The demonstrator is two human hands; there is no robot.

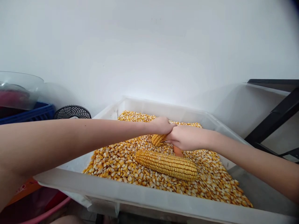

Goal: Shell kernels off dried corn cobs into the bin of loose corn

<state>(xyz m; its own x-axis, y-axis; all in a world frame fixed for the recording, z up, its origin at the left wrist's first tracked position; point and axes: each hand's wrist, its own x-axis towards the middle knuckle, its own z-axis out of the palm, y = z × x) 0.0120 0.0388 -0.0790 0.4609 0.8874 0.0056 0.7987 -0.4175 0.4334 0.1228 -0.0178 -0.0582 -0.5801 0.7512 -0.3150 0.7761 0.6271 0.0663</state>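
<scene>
Two hands meet over the middle of the tray from where I watch: my left hand (162,125) is closed around the still-kernelled end of a partly stripped yellow corn cob (159,139), and my right hand (185,137) is wrapped around its other end, where a bare orange-brown stub of core pokes out just below the fist. The knuckles touch, so both grips sit close together on one short cob held just above the grain. Just in front of it, lying flat on the heap and touched by neither hand, is a whole dried yellow corn ear (167,164) with all its rows intact. Both rest over a deep bed of loose yellow corn kernels (116,163) filling a wide white plastic tray (130,189). I judge the held cob to be light, stiff and dry, its kernels hard and bumpy enough to give purchase, while the bare core looks smoother; a full wrap at each end suits it best. Off to my left stand a blue plastic crate (30,113) and a small black fan grille (72,112) against the white wall.
</scene>
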